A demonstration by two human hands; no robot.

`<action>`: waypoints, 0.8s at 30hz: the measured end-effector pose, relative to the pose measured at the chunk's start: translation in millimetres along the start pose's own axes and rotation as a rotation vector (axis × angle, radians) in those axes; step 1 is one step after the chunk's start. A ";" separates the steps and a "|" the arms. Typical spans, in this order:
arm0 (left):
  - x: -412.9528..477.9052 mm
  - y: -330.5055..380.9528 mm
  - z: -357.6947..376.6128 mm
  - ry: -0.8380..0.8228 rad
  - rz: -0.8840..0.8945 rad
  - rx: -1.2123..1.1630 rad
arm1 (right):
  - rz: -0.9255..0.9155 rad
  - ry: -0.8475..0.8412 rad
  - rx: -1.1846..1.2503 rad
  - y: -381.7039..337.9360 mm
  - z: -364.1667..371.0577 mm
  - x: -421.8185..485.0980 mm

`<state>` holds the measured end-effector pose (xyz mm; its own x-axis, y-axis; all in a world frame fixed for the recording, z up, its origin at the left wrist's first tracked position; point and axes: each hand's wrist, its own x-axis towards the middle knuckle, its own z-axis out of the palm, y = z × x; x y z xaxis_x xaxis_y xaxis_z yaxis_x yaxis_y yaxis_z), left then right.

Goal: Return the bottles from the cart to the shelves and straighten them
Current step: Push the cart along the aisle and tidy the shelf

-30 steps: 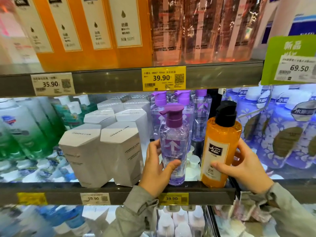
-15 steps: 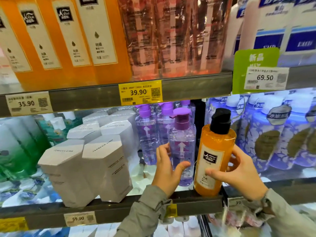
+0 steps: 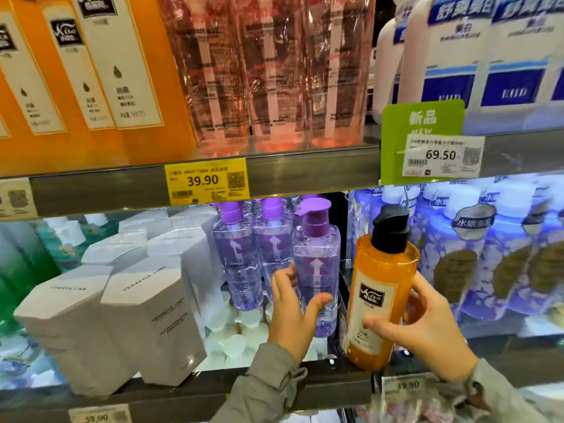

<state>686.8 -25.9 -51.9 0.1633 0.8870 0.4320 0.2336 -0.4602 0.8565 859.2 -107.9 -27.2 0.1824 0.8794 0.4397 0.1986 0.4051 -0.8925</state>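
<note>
A stocked store shelf (image 3: 189, 389) filled the view. The left hand (image 3: 291, 315) wrapped its grip round the purple bottle (image 3: 317, 264); just right, the right hand (image 3: 424, 328) clasped the orange bottle (image 3: 378, 285) (black pump), tilted on the shelf edge, white boxes (image 3: 146, 312) left.

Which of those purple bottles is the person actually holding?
The front purple bottle, nearest the orange bottle; the left hand wraps it, the two behind stand untouched.

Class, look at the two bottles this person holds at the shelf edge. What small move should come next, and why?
Probably the left hand should slide the purple bottle back into line with the purple bottles behind. It stands forward of its row, while the right hand holds the orange bottle, tilted, at the shelf edge.
</note>
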 end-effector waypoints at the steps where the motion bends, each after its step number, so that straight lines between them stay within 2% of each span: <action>1: -1.4 -0.2 0.6 0.012 0.002 0.024 | 0.003 -0.002 -0.009 -0.7 0.1 -0.4; 4: -12.1 -7.2 2.2 0.039 0.000 0.116 | 0.014 -0.005 -0.010 -0.2 -1.9 -1.7; 7: -23.4 -11.3 5.3 0.080 -0.077 0.113 | 0.019 -0.024 -0.013 -2.2 -2.2 -1.8; 13: -11.1 -5.7 11.6 0.064 -0.131 0.277 | 0.035 -0.019 -0.042 1.7 -2.7 -2.1; 24: 3.5 -5.3 16.0 0.169 -0.188 0.443 | 0.053 -0.020 -0.057 2.8 -4.5 -2.8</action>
<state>701.5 -20.9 -59.4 -0.0692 0.9330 0.3531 0.6338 -0.2322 0.7379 863.6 -110.3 -30.5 0.1752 0.9040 0.3899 0.2441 0.3438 -0.9068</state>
